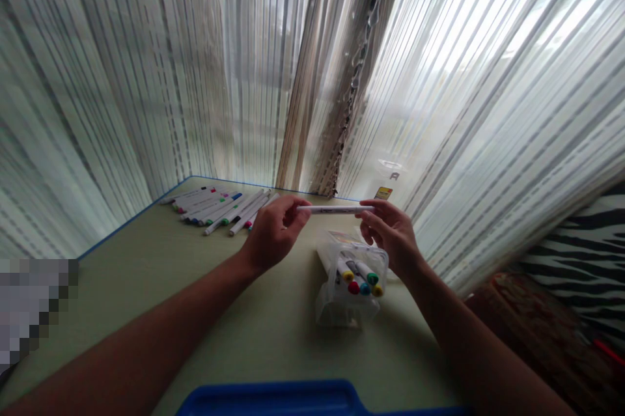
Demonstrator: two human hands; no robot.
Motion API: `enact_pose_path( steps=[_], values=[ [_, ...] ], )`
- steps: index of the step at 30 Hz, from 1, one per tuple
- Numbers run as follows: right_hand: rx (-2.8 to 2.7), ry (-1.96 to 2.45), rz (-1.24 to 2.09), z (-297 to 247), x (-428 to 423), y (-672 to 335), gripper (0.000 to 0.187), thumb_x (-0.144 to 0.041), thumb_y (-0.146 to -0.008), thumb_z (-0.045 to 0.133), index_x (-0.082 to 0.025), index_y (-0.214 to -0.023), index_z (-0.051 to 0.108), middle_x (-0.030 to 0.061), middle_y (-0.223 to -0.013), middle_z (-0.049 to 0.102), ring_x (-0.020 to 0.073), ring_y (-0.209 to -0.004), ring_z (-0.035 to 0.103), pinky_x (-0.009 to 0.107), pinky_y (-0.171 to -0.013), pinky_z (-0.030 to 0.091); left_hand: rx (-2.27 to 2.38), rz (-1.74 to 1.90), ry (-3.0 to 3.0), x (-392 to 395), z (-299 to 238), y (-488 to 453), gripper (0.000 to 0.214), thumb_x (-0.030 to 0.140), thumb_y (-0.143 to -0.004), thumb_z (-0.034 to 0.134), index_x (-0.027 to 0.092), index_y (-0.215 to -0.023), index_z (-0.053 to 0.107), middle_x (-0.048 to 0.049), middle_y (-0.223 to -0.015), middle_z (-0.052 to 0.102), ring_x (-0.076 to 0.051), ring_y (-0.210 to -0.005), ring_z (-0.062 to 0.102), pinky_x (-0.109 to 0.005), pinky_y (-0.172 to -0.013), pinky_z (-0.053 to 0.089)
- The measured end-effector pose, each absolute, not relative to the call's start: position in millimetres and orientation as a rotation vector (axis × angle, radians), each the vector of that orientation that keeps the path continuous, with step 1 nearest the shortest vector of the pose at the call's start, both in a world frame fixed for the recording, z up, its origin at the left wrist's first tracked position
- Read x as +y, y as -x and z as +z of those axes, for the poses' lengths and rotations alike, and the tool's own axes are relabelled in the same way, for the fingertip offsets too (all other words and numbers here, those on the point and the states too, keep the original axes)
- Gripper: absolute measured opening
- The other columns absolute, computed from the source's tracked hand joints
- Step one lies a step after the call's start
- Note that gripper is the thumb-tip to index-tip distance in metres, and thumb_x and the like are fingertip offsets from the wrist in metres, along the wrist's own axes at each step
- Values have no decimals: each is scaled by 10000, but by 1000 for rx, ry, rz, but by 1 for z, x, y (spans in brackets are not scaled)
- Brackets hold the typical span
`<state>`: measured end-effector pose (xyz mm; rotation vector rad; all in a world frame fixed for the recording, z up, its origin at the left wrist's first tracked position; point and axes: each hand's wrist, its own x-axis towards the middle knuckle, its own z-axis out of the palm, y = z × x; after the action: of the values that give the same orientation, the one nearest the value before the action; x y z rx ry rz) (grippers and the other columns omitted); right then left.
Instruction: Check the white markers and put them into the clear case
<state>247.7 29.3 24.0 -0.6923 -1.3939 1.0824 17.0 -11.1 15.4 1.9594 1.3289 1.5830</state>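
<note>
Level above the table, a white marker (pixel 334 210) with small dark print spans the gap between my two hands. My left hand (pixel 276 230) pinches its left end, and my right hand (pixel 390 230) has the right end between thumb and fingers. My fingertips hide both ends of it. Below the right hand, a clear plastic case (pixel 325 256) lies on its side with its end open towards me. Several markers with yellow, green, red and blue ends (pixel 360 276) show inside it.
Several loose white markers (pixel 219 208) lie in a spread at the table's back left. The pale table (pixel 273 331) has a blue edge and a blue tray-like piece (pixel 273 396) at the front. Sheer striped curtains (pixel 195 64) hang behind. A zebra-striped cloth (pixel 581 260) is at right.
</note>
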Motion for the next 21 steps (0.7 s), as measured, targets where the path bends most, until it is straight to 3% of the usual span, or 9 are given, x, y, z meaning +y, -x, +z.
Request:
enact_pose_path(
  steps=[9,21],
  values=[
    [-1360,749,1128,25,29,-248,229,-324,-728,801,-176,-889,732,21,-745,701,69,-451,513,199,-384,359,1165,1645,-1687,-11,16,-18,282,356,-873,603,126,-1013,687,-20,-729,622,-111,-555,514,-237,-514,416],
    [-1333,792,1189,25,31,-250,226,-355,-744,774,-164,-863,750,56,-755,733,76,-428,519,205,-378,340,1087,1692,-1582,-9,17,-18,255,306,-881,562,114,-989,691,-33,-756,654,-94,-525,497,-235,-497,403]
  ],
)
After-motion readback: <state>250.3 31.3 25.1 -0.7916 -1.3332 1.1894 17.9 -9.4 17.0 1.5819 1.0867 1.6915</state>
